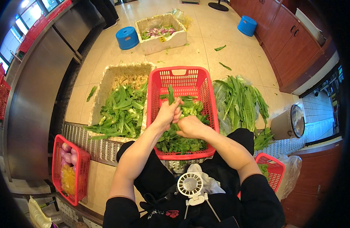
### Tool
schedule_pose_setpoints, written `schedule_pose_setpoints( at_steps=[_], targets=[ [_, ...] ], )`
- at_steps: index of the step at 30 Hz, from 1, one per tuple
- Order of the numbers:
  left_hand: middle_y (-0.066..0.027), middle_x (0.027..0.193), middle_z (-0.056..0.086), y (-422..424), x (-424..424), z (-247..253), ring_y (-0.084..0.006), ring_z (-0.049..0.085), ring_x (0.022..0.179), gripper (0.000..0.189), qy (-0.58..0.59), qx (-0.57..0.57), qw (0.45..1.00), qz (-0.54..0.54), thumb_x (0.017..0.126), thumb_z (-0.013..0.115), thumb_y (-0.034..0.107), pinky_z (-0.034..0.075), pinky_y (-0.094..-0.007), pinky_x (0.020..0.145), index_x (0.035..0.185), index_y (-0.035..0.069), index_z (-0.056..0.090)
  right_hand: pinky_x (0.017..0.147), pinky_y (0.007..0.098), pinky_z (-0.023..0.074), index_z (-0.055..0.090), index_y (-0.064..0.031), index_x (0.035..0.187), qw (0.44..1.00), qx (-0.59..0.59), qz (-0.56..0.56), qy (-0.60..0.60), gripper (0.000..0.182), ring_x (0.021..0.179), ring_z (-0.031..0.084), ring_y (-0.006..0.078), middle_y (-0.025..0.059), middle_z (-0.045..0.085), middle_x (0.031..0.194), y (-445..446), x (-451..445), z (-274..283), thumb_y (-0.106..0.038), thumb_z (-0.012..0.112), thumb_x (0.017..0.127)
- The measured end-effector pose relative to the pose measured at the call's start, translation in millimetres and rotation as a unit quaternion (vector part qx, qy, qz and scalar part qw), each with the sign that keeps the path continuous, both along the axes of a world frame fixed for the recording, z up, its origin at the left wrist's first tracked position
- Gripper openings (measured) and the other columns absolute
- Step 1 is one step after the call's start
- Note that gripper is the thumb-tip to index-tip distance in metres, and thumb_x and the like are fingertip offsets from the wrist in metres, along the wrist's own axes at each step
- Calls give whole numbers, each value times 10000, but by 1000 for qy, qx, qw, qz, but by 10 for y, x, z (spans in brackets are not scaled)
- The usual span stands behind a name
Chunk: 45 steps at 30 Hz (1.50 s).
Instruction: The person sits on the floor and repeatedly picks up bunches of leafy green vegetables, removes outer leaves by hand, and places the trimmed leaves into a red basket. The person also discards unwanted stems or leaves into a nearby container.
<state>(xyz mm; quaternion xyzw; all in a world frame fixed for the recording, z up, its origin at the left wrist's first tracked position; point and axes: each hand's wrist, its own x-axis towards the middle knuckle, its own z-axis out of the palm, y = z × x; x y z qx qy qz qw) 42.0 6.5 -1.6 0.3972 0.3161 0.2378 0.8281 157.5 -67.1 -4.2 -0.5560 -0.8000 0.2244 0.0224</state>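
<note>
Between my knees stands a red plastic basket with leafy greens in its lower half. Above it, my left hand is closed around long green leaves whose ends stick up past the thumb. My right hand is curled just below and beside it, over the greens; its fingertips are partly hidden, and whether it grips part of the same leaves is unclear. Left of the basket is a foam box holding torn lettuce leaves. On the right, a pile of long leafy greens lies on clear plastic.
Farther off are a foam box of purple onion scraps and two blue stools. A red basket of onions sits at lower left. A waste bin and another red basket stand right. Metal drain grating crosses the floor.
</note>
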Motion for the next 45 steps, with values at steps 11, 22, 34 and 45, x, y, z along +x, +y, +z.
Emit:
schedule_pose_setpoints(
  at_steps=[11,22,34,45],
  targets=[
    [52,507,299,-41,-106,70,-41,227,359,345,-90,-25,989,-113,909,401,428,153,-204,337,927,85,430,937,331,362,173,-50,1375,845,-154,-33,512,922,1182,409,201,129,420,1272,149,399,-365,-284,731,679],
    [-80,677,536,-207,147,-337,-151,434,453,375,137,218,966,-10,872,449,455,336,-276,425,985,99,405,497,223,346,454,-4,1117,506,-7,-298,810,352,556,432,120,53,494,718,270,8,24,-297,355,948],
    [-129,667,593,-200,-70,58,-322,588,659,371,314,667,651,-180,828,496,423,451,-440,581,767,67,579,354,194,145,472,-64,820,575,-180,-336,724,360,406,217,46,-20,362,548,231,219,112,-401,396,922],
    [-139,1224,446,-524,-155,-67,-300,303,1245,479,409,735,429,-329,699,628,475,166,-589,1005,1072,175,605,1036,447,195,616,-86,1006,949,88,-251,170,403,1149,459,273,138,565,1119,82,373,-395,-397,573,753]
  ],
)
